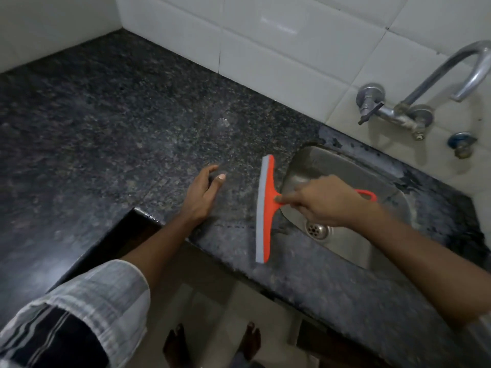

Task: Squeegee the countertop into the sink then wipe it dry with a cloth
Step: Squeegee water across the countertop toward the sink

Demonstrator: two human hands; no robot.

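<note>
While right hand grips orange squeegee, speckled granite countertop glistens.

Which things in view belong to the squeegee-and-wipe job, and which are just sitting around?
Part of the job:
- orange squeegee, gripped by the right hand
- dark granite countertop
- steel sink
- left hand, loosely curled over the countertop, holding nothing
No cloth is in view.

Just there:
- wall tap
- blue valve
- white wall tiles
</note>
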